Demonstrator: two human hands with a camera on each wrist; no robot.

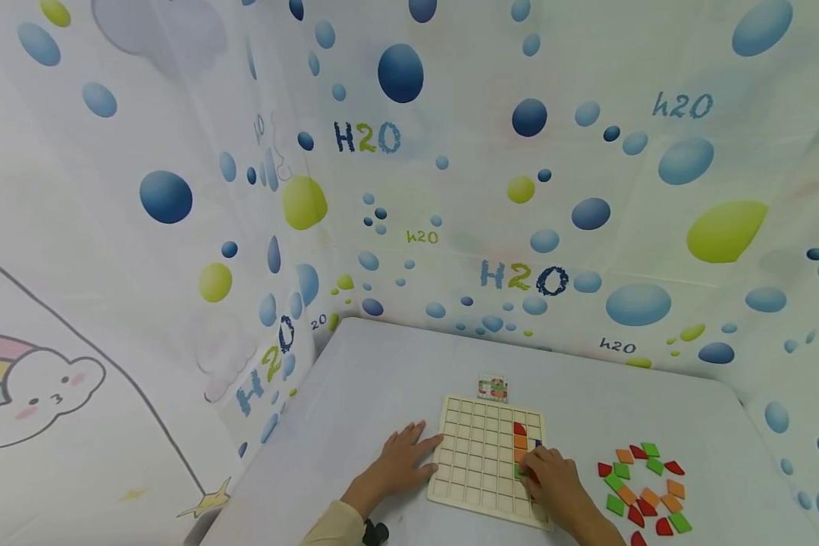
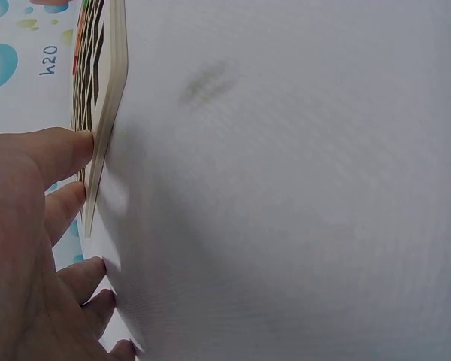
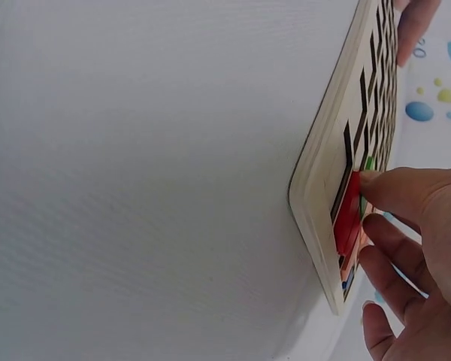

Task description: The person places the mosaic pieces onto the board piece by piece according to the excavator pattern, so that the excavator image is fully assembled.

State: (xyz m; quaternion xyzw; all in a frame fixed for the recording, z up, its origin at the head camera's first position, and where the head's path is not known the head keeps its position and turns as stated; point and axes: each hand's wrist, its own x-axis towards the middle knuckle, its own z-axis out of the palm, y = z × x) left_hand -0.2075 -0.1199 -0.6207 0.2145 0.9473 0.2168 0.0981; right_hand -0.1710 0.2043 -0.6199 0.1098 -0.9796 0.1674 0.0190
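A pale wooden grid board lies flat on the white table. My left hand rests flat beside it, straight fingertips touching the board's left edge. My right hand lies over the board's right columns. One of its fingertips presses a red tile into the board. A red tile and orange ones below it fill part of that column. The hand hides the lower cells.
Loose red, orange and green tiles are scattered on the table right of the board. A small pattern card lies just behind the board. Printed fabric walls close in the table at the back and left.
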